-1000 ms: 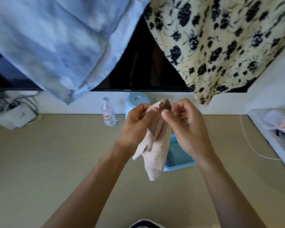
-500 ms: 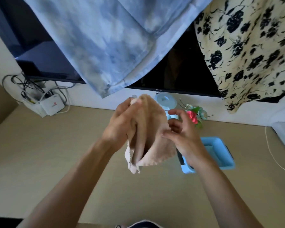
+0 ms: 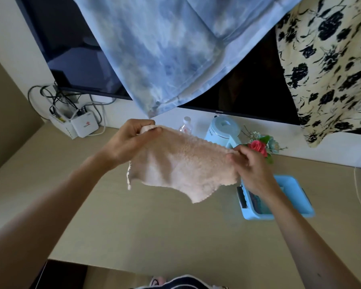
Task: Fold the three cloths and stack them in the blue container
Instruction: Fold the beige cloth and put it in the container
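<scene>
A fluffy beige cloth [image 3: 183, 167] hangs spread out in the air above the table, held by its two upper corners. My left hand [image 3: 131, 142] pinches the left corner and my right hand [image 3: 252, 167] pinches the right corner. The blue container [image 3: 290, 197] sits on the table at the right, partly hidden behind my right wrist; something dark lies inside it. The other cloths are not clearly visible.
At the back stand a light blue kettle [image 3: 223, 130], a water bottle [image 3: 186, 126] and a small flower bunch [image 3: 261, 144]. A white router [image 3: 83, 126] with cables sits back left. A blue sheet [image 3: 167, 49] and floral fabric [image 3: 331, 65] hang over a dark screen. The tan table [image 3: 154, 230] ends near me.
The cloth was bunched and doubled between both hands; now my hands have moved apart and stretched it out flat. The view has shifted left.
</scene>
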